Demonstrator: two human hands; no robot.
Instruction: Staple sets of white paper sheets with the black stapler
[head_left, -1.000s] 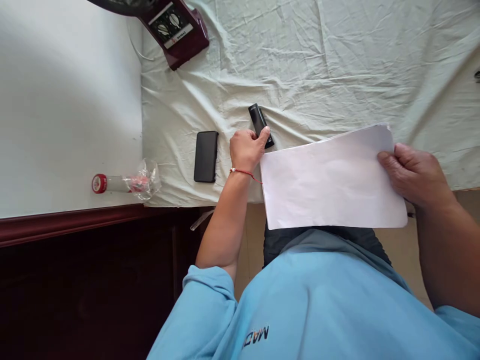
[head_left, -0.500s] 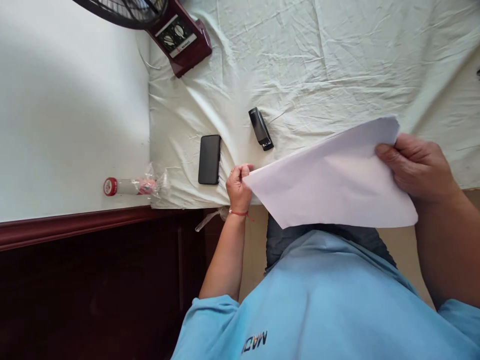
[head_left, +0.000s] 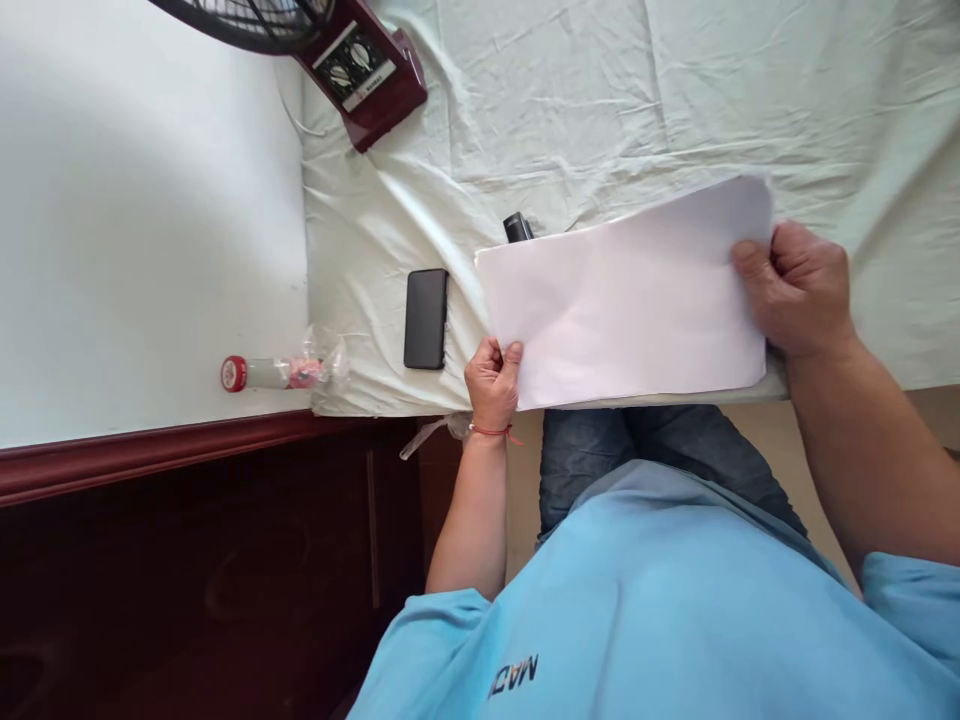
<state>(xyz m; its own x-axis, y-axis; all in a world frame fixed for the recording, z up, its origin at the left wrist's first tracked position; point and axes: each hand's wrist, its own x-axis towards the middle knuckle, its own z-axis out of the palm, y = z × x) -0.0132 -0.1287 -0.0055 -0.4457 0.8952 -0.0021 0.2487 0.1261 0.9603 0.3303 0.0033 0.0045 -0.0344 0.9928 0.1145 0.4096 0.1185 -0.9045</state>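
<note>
White sheets of paper (head_left: 630,300) are held over the front edge of the cloth-covered table, blank side showing. My left hand (head_left: 493,382), with a red string at the wrist, pinches their lower left edge between thumb and fingers. At the right edge my right hand (head_left: 799,288) is closed on the paper, thumb on top and fingers curled behind. Just past the paper's upper left edge, one end of a black stapler (head_left: 517,227) shows; the rest is hidden beneath the sheets. A dark phone (head_left: 425,319) lies to the left, apart from my left hand.
A dark red fan (head_left: 382,80) stands at the back left on the pale wrinkled tablecloth (head_left: 555,100). A red-capped clear bottle or jar (head_left: 262,373) with crumpled plastic lies at the left, by the white wall (head_left: 150,200). Dark red wood furniture (head_left: 187,560) fills the lower left.
The paper has swung away from my body over the table and now covers most of the stapler. My right hand has moved forward and left; the left thumb now lies on the sheets.
</note>
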